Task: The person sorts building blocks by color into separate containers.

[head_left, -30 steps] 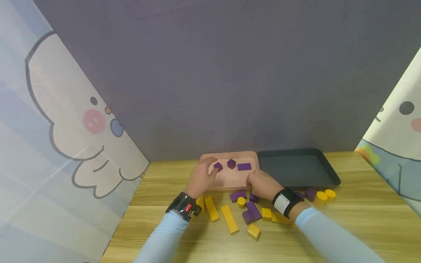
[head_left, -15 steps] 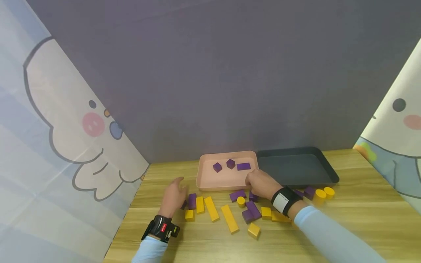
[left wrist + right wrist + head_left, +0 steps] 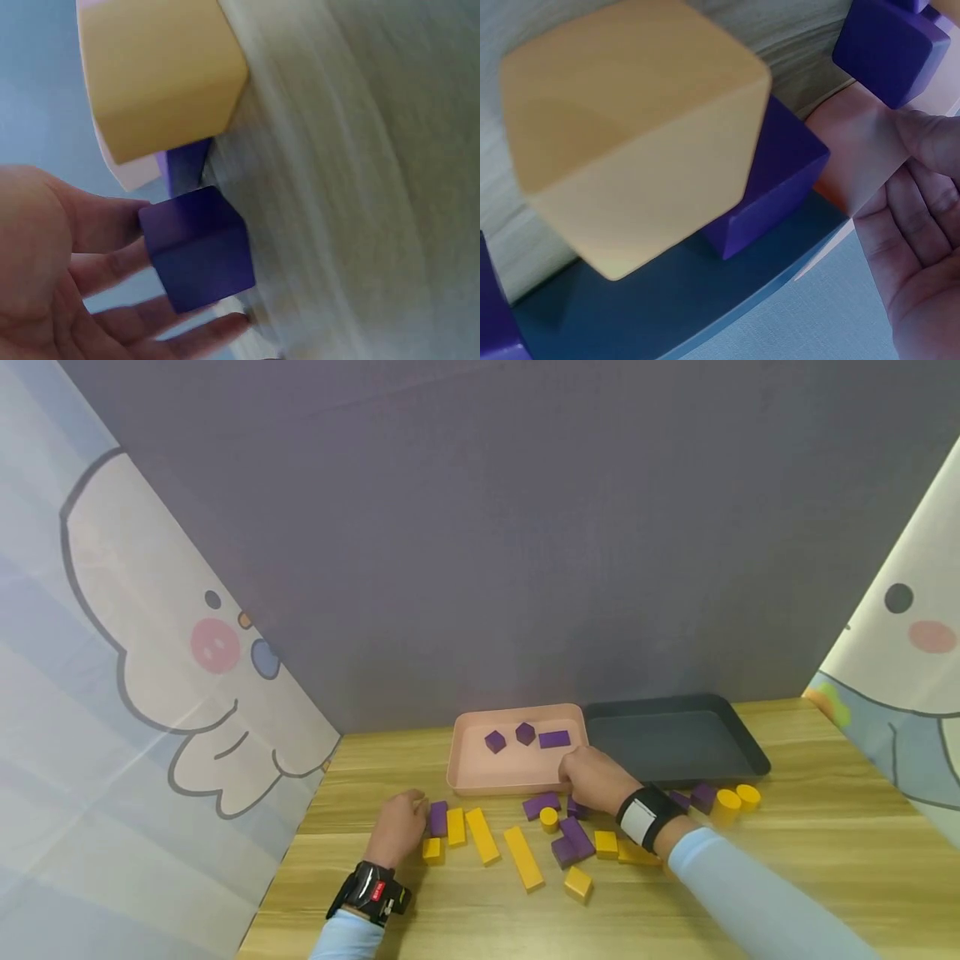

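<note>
My left hand (image 3: 396,831) is low over the table at the left end of the loose blocks. In the left wrist view its thumb meets one side of a purple cube (image 3: 199,247), and the fingers curve round behind it. From the head view the hand hides that cube. My right hand (image 3: 596,779) grips the front right corner of the pink tray (image 3: 483,783); in the right wrist view the thumb lies against the outer wall, with curled fingers over the rim. Inside the tray are two purple blocks (image 3: 495,742) and a flat purple rectangle (image 3: 554,739).
A dark grey tray (image 3: 667,747) adjoins the pink one on the right. Several yellow blocks (image 3: 523,858) and purple blocks (image 3: 577,837) lie in front of the trays. Yellow cylinders (image 3: 748,796) stand at the right. A grey wall (image 3: 480,543) rises behind.
My left hand has left the pink tray, moved left and down to the table, and closed its fingers at the purple cube. The right hand stays on the tray corner.
</note>
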The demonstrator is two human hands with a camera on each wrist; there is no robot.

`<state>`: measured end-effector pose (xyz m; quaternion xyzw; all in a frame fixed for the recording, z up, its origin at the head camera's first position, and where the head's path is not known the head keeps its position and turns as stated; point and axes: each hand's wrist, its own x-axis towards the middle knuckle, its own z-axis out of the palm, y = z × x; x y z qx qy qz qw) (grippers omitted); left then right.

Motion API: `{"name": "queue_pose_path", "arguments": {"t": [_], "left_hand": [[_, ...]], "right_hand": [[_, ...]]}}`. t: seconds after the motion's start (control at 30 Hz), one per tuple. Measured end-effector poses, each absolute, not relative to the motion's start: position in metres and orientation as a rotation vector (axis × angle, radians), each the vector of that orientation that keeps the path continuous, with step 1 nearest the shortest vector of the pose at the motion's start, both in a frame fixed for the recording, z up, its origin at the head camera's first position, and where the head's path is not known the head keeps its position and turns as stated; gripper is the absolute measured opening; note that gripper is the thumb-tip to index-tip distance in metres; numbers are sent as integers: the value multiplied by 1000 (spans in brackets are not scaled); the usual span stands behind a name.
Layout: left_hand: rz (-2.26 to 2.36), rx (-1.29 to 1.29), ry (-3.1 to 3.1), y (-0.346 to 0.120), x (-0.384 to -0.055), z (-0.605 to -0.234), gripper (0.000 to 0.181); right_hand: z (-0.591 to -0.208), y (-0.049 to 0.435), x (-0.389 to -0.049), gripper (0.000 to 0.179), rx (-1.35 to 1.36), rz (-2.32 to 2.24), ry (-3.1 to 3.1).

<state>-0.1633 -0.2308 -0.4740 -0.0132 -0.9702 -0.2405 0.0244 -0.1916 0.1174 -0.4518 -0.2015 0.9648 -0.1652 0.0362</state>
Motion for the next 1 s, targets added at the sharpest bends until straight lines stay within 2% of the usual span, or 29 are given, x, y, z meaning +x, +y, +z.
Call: {"name": "queue_pose_path", "arguments": {"t": [0.47,0.73,1.0], "left_hand": [[-693,32,-2992,-220,-154,-468,23],[-748,1,-2982,-223,-155,-468,23],[-831,10,-2937,-223,-159,-451,26]], "right_hand": [[-452,119,-194,32,-681,-478,2995],[-452,118,-193,32,-681,-494,2986],[-453,119,-194,29,-662,-481,2983]]}}
